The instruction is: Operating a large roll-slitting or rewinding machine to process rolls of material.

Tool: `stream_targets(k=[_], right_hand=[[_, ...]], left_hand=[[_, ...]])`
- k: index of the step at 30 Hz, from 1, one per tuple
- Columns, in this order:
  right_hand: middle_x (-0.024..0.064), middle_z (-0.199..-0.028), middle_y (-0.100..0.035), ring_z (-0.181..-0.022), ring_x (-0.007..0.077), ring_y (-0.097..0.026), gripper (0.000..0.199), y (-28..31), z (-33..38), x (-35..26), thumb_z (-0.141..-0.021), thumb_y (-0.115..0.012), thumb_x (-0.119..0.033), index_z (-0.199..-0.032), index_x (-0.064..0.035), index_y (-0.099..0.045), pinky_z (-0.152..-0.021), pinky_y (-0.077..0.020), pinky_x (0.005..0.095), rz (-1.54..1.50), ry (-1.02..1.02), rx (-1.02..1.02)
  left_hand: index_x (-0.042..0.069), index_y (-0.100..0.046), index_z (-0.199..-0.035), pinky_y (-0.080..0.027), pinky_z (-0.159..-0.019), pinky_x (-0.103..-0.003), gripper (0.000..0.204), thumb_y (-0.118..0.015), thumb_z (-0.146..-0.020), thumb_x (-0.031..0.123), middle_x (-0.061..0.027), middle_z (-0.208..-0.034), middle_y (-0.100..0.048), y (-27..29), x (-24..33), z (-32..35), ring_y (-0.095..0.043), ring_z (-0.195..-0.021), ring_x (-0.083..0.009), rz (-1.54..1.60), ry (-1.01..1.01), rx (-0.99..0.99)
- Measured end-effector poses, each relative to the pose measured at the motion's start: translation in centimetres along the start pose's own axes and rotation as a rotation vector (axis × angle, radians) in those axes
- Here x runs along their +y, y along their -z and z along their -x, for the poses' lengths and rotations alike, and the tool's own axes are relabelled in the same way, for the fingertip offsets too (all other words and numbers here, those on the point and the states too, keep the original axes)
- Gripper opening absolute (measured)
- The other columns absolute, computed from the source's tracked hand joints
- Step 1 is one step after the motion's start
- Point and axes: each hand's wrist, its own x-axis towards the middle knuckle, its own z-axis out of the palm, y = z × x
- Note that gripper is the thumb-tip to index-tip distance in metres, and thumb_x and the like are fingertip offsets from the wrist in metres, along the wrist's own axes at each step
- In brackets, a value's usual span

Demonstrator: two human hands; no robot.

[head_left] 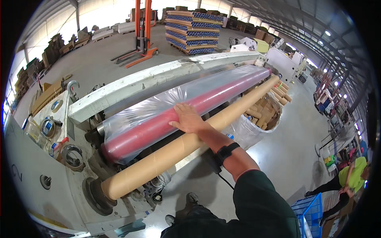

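Observation:
My right hand (188, 118) lies palm down, fingers stretched, on a long red roller (139, 134) with clear plastic film (166, 95) over it. Nothing is gripped in it. A dark band (228, 150) circles that wrist. Under my forearm a long brown cardboard tube (158, 164) runs parallel to the red roller, on its near side. The tube's left end meets a dark round holder (97, 196) on the machine. My left hand is out of view.
A white machine beam (127, 95) spans behind the film. Tape rolls (72, 156) sit on the left side panel. Right of the tube stands a plastic-lined bin (254, 133) of cardboard cores. An orange lifter (145, 35) and stacked tubes (192, 33) stand behind; a person (351, 176) is at right.

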Motion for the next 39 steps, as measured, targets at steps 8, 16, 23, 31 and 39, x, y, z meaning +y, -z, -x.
stream_targets(k=[8, 16, 23, 31, 39], right_hand=[[0.0232, -0.119, -0.050, -0.115, 0.0376, -0.044, 0.057, 2.0, -2.0, -7.4, -0.079, -0.060, -0.044, -0.115, -0.0001, -0.051, -0.098, -0.0332, 0.0458, -0.183, 0.016, -0.167], [0.0253, -0.136, -0.035, -0.128, 0.0377, -0.030, 0.067, -0.9, -0.9, -2.3, -0.087, -0.049, -0.040, -0.131, 0.0078, -0.032, -0.108, -0.0203, 0.0423, 0.017, 0.090, -0.140], [0.0253, -0.135, -0.035, -0.128, 0.0368, -0.029, 0.066, -1.4, -0.1, 0.0, -0.086, -0.051, -0.037, -0.131, 0.0082, -0.032, -0.108, -0.0190, 0.0418, 0.031, 0.052, -0.143], [0.0266, -0.133, -0.038, -0.125, 0.0390, -0.033, 0.063, -1.4, 0.7, -1.4, -0.087, -0.050, -0.038, -0.127, 0.0096, -0.038, -0.107, -0.0218, 0.0431, -0.011, 0.086, -0.124], [0.0266, -0.102, -0.056, -0.098, 0.0427, -0.050, 0.057, -0.5, -0.8, -2.4, -0.082, -0.052, -0.052, -0.098, 0.0030, -0.057, -0.086, -0.0387, 0.0485, -0.101, 0.167, 0.028]], left_hand=[[0.002, -0.059, -0.099, -0.042, -0.089, -0.036, 0.023, -0.050, -0.080, 0.009, -0.0138, -0.107, -0.058, 3.1, -3.7, 0.9, -0.055, -0.100, -0.0271, -0.619, -0.792, -0.004], [0.000, -0.048, -0.122, -0.035, -0.098, -0.032, 0.036, -0.049, -0.088, 0.013, -0.0134, -0.118, -0.053, 1.2, -3.8, 4.5, -0.048, -0.114, -0.0206, 0.090, -0.810, 0.010], [0.003, -0.031, -0.136, -0.021, -0.108, -0.036, 0.055, -0.047, -0.083, 0.005, -0.0153, -0.138, -0.035, -0.5, -0.3, 5.8, -0.032, -0.129, -0.0250, 0.038, -1.125, 0.026], [0.006, -0.029, -0.137, -0.023, -0.106, -0.036, 0.061, -0.048, -0.079, 0.001, -0.0117, -0.136, -0.038, -1.1, 3.3, 5.0, -0.035, -0.127, -0.0233, -0.009, -1.213, 0.015], [0.001, -0.039, -0.129, -0.036, -0.099, -0.036, 0.050, -0.053, -0.081, 0.004, -0.0128, -0.124, -0.050, -13.5, 2.5, 9.3, -0.046, -0.116, -0.0251, -0.310, -1.338, -0.090]])
